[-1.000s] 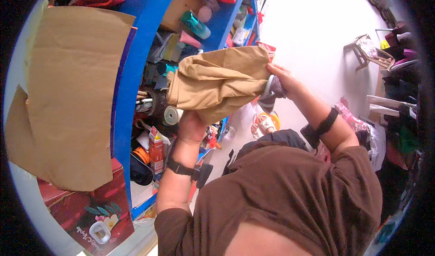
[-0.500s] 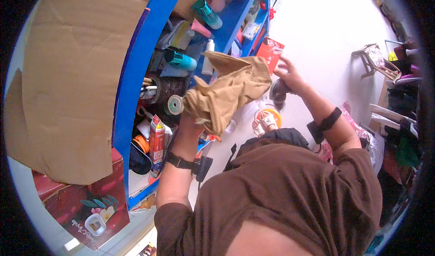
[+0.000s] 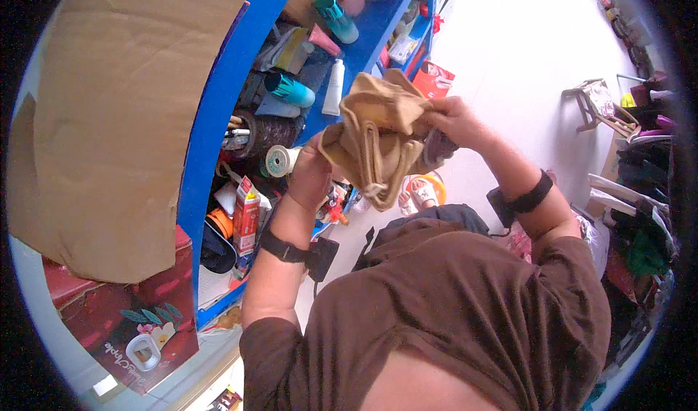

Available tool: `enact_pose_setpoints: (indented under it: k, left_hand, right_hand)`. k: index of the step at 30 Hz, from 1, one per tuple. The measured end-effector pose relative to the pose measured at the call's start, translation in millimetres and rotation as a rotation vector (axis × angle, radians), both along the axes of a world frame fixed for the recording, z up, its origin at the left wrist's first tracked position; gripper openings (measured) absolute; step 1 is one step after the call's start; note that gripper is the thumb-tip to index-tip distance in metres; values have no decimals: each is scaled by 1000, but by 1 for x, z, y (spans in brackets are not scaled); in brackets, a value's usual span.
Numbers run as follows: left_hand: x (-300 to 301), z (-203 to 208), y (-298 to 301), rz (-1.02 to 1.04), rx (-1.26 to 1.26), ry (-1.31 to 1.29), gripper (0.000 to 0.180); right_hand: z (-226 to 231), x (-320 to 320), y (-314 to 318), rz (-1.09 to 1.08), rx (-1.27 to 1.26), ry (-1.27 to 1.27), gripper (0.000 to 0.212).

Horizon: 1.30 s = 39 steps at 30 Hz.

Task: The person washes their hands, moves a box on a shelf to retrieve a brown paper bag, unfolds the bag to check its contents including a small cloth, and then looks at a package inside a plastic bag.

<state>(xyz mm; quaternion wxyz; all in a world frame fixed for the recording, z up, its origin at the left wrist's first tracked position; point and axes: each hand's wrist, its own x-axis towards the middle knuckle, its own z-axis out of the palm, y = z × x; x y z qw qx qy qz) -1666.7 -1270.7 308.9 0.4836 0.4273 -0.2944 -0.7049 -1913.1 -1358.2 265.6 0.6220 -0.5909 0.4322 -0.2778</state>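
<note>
Beside blue shelves (image 3: 372, 40), tan cloth (image 3: 378, 143), pale floor (image 3: 523, 69)

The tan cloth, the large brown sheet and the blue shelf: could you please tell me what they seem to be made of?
Tan cloth: matt woven fabric, perhaps cotton, as it bunches in soft folds.
Brown sheet: probably cardboard, dull and unpainted, judging by its colour and faint crease lines.
Blue shelf: smooth, evenly coloured; painted metal or board, I can't tell which.

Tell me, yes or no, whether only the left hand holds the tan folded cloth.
No, the left hand and the right hand both hold the tan folded cloth, at opposite sides.
</note>
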Motion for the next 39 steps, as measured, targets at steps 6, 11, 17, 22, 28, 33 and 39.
enact_pose_setpoints:
  k: [6, 11, 17, 22, 28, 33, 39]
  left_hand:
    - [-17, 6, 2, -3, -135, 120, 63]
    - [-26, 4, -11, 177, 44, -325, 40]
    - [13, 4, -7, 23, 211, 162, 35]
    - [8, 1, -3, 11, 169, 264, 45]
    - [-28, -5, -2, -85, 69, 112, 55]
    - [-44, -22, -10, -75, 195, 156, 40]
    - [-8, -42, -14, 356, 246, 246, 21]
  right_hand:
    - [18, -2, -2, -170, 192, 57, 20]
    - [11, -2, 0, -196, 182, 15, 21]
    - [-3, -45, -33, -327, 433, -152, 24]
    - [-20, -42, -38, -374, 184, 136, 32]
    - [42, 1, 9, 111, -110, 99, 41]
    - [40, 17, 27, 262, -447, 411, 25]
    - [11, -61, 25, -348, -4, 227, 20]
